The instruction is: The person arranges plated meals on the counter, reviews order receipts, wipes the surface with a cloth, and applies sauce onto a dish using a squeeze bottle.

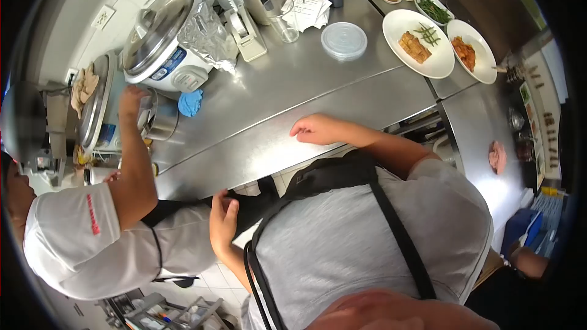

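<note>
My right hand (pixel 316 129) rests at the front part of the steel counter (pixel 269 110), its fingers curled inward; whether anything is inside them cannot be seen. Off the counter's front edge hangs my left hand (pixel 224 217), empty, with thumb and fingers apart. Beyond my right hand lies a stack of round clear lids (pixel 344 41). To its right, a white plate (pixel 419 44) holds a browned piece of food and green beans. Beside that plate, a white bowl (pixel 472 52) contains reddish-orange food.
A co-worker (pixel 79 232) stands at left, one hand near a metal pot (pixel 160 116). Rice cookers (pixel 159 40), a blue cloth (pixel 190 103), foil (pixel 208 36), a tape dispenser (pixel 244 30) and a clear cup (pixel 282 21) line the back. A pink cloth (pixel 497 157) lies right.
</note>
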Demonstrator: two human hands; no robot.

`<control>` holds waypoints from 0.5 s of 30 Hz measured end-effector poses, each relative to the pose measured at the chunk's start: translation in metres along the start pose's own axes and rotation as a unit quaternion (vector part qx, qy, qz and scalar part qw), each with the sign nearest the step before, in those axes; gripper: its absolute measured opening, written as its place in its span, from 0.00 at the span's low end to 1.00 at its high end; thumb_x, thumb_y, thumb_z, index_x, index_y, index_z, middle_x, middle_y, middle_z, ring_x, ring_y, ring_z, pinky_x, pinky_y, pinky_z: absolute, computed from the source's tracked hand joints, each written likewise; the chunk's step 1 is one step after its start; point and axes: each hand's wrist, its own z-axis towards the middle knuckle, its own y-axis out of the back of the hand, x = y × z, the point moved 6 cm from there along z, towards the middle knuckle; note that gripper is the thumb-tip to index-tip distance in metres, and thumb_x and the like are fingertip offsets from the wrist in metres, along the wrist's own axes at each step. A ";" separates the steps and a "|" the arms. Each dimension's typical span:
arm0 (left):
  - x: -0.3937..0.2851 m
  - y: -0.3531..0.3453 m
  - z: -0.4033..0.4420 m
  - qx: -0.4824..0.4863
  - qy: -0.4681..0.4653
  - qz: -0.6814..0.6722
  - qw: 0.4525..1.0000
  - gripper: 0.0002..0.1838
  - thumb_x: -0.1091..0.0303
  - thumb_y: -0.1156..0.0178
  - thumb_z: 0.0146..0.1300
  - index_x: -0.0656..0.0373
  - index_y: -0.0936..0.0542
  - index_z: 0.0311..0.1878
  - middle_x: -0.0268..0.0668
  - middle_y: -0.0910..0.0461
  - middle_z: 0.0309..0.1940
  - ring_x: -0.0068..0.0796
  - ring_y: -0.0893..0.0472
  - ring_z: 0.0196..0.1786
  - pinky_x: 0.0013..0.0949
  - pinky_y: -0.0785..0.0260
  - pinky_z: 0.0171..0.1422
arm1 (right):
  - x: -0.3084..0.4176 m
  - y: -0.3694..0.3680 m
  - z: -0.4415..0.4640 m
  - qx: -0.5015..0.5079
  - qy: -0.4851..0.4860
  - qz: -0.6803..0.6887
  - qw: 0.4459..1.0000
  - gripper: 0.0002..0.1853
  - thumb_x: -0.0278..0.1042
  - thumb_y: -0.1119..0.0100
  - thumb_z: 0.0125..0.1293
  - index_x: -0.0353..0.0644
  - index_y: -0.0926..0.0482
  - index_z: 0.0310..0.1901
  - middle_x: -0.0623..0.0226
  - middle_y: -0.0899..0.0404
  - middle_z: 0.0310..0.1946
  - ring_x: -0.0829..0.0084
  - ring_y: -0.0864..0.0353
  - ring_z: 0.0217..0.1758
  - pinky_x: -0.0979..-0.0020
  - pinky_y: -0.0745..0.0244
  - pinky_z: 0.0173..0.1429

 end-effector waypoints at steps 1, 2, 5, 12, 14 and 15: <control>-0.010 -0.009 0.009 0.005 -0.004 0.028 1.000 0.21 0.69 0.45 0.55 0.64 0.33 0.52 0.35 0.27 0.28 0.24 0.28 0.32 0.27 0.35 0.40 | -0.005 0.011 -0.008 -0.009 0.011 -0.007 1.000 0.13 0.35 0.47 0.55 0.40 0.24 0.41 0.62 0.22 0.34 0.72 0.24 0.37 0.72 0.29 0.41; -0.023 -0.020 0.018 0.011 -0.011 0.039 0.999 0.20 0.69 0.45 0.56 0.63 0.33 0.52 0.35 0.27 0.27 0.23 0.29 0.31 0.26 0.35 0.38 | -0.009 0.023 -0.016 -0.018 0.000 -0.004 1.000 0.13 0.35 0.47 0.55 0.39 0.24 0.42 0.61 0.22 0.34 0.72 0.24 0.37 0.71 0.29 0.41; -0.058 -0.062 0.042 0.042 -0.031 0.056 0.997 0.20 0.68 0.46 0.57 0.61 0.33 0.53 0.35 0.28 0.28 0.22 0.30 0.30 0.24 0.36 0.35 | -0.029 0.063 -0.045 -0.042 -0.047 0.039 0.997 0.14 0.33 0.47 0.55 0.37 0.25 0.42 0.60 0.22 0.35 0.71 0.24 0.38 0.71 0.29 0.41; -0.095 -0.179 0.090 0.126 -0.029 0.148 0.980 0.23 0.61 0.43 0.56 0.60 0.32 0.53 0.47 0.26 0.42 0.35 0.26 0.42 0.34 0.33 0.46 | -0.087 0.149 -0.124 -0.112 -0.123 0.001 0.986 0.15 0.34 0.48 0.55 0.34 0.26 0.42 0.62 0.24 0.30 0.75 0.26 0.32 0.74 0.31 0.38; -0.107 -0.202 0.099 0.152 -0.036 0.130 0.979 0.24 0.61 0.42 0.55 0.60 0.32 0.53 0.48 0.27 0.45 0.38 0.26 0.45 0.36 0.33 0.49 | -0.098 0.164 -0.147 -0.118 -0.155 0.024 0.981 0.16 0.35 0.48 0.55 0.34 0.26 0.42 0.63 0.24 0.30 0.76 0.27 0.31 0.75 0.32 0.37; -0.109 -0.213 0.104 0.153 -0.032 0.130 0.979 0.24 0.61 0.42 0.55 0.60 0.32 0.53 0.48 0.28 0.45 0.38 0.27 0.46 0.36 0.34 0.49 | -0.103 0.170 -0.154 -0.117 -0.162 0.036 0.979 0.16 0.35 0.49 0.55 0.34 0.26 0.42 0.64 0.24 0.30 0.76 0.27 0.31 0.75 0.32 0.37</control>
